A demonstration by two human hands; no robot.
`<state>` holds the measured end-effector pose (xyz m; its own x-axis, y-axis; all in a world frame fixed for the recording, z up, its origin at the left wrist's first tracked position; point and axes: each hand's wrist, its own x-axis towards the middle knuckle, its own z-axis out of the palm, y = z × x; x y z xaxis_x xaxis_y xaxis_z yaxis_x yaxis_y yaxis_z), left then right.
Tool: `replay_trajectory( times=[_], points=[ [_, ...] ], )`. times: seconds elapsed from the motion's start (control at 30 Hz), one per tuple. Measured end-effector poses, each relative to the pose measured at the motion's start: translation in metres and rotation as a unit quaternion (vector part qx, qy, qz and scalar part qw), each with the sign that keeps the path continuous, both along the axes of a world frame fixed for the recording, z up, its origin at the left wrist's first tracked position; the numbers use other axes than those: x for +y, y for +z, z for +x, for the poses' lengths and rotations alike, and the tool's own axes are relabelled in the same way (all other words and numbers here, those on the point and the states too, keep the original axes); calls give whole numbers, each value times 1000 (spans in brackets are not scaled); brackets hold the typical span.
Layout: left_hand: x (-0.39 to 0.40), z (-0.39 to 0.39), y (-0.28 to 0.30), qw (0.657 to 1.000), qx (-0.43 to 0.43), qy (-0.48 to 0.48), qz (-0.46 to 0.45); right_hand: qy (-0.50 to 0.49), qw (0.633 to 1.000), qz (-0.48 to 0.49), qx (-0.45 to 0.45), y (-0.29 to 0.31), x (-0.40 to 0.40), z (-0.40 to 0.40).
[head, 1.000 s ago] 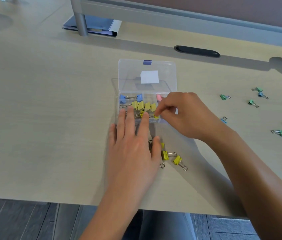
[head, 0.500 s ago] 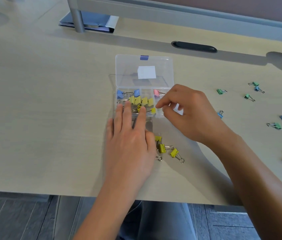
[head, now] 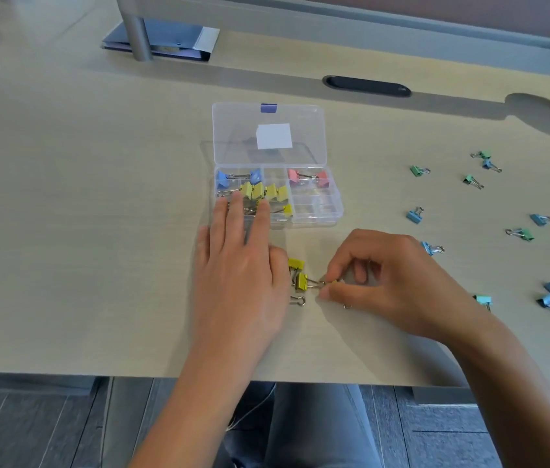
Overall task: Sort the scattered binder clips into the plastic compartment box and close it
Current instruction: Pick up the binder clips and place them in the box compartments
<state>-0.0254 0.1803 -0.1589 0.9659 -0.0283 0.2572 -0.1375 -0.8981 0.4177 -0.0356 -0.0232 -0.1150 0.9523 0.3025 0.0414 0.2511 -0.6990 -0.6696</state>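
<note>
Nearest us: dark plank floor point(head: 30, 430), pale wood bench point(head: 81, 231). Our right hand point(head: 378, 282) pinches yellow clip point(head: 333, 284); left hand point(head: 236, 268) flat, fingers straight, on compartment box point(head: 317, 211), lid open. Blue and green clips point(head: 520, 234) scattered right. Beyond: grey rail point(head: 334, 25), folder point(head: 172, 38).

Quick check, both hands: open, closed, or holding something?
Left hand: open, flat fingers resting on the compartment box.
Right hand: pinching a yellow binder clip on the desk.

Bright, soft shadows, wide-angle edge distortion
</note>
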Motion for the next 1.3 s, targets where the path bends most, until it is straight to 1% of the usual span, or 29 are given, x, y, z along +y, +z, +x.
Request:
replay_trajectory(
  times=[0.07, 0.13, 0.23, 0.27, 0.4, 0.57, 0.67, 0.83, 1.03, 1.3],
  points=[
    [0, 0, 0, 1000, 1, -1, -2, -9, 999, 29, 27, 1, 3, 2],
    [0, 0, 0, 1000, 1, -4, -4, -38, 995, 77, 45, 2, 6, 7],
    [0, 1, 0, 1000, 3, -3, -2, -78, 980, 175, 49, 8, 12, 20],
    [0, 1, 0, 1000, 5, -3, -2, -87, 977, 188, 48, 10, 14, 25],
    [0, 1, 0, 1000, 8, -3, -3, -114, 980, 161, 33, 19, 27, 50],
    [0, 1, 0, 1000, 4, -1, -4, -155, 984, 90, -23, 18, 42, 79],
    [0, 1, 0, 1000, 5, -1, -7, -168, 983, 65, -20, 16, 47, 90],
    [0, 1, 1, 1000, 15, -5, -16, -159, 987, 23, -2, 11, 53, 93],
    [0, 1, 2, 1000, 18, -5, -17, -172, 985, -22, -24, 4, 58, 95],
    [0, 0, 2, 1000, 17, -1, -25, -153, 988, -28, -20, 4, 57, 96]
  ],
)
